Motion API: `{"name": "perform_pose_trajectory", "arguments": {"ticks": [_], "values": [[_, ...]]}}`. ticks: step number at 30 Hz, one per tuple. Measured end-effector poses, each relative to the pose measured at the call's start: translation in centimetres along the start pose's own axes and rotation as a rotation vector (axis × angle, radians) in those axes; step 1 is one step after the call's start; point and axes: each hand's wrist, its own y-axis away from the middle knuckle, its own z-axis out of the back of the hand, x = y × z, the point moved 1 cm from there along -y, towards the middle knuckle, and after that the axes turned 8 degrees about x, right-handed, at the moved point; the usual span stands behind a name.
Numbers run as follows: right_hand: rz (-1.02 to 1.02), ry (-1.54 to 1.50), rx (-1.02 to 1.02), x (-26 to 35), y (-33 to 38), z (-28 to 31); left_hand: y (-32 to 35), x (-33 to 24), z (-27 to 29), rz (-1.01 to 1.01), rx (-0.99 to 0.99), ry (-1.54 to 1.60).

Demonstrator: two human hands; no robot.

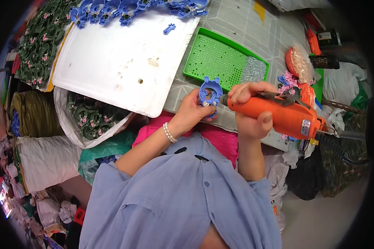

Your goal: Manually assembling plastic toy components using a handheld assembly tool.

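Note:
A blue plastic part with a round opening and small ear-like tips is pinched in my left hand, near the table's front edge. My right hand is wrapped round an orange electric screwdriver. The tool lies nearly level, its dark tip pointing left and meeting the right side of the blue part. Whether a screw sits at the tip cannot be made out. Just beyond both hands stands a green tray with a perforated bottom; small silvery screws are heaped in its right end.
A white board lies at the left, with several blue parts along its far edge and one small blue piece. Sacks of dark green parts stand left. An orange-red basket and the screwdriver's cable are at right.

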Motion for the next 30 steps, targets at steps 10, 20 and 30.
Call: {"name": "perform_pose_trajectory", "arguments": {"ticks": [10,20,30], "values": [[-0.053,-0.042,0.030,-1.1,1.2,-1.2,0.2,-0.4,-0.2,-0.034,-0.013,0.025],[-0.072,-0.031,0.008,-1.6,1.5,-1.2,0.1,-0.1,-0.1,-0.048,-0.013,0.009],[-0.056,0.004,-0.014,-1.4,1.6,-1.2,0.1,-0.1,-0.2,-0.051,-0.013,0.019]]}}
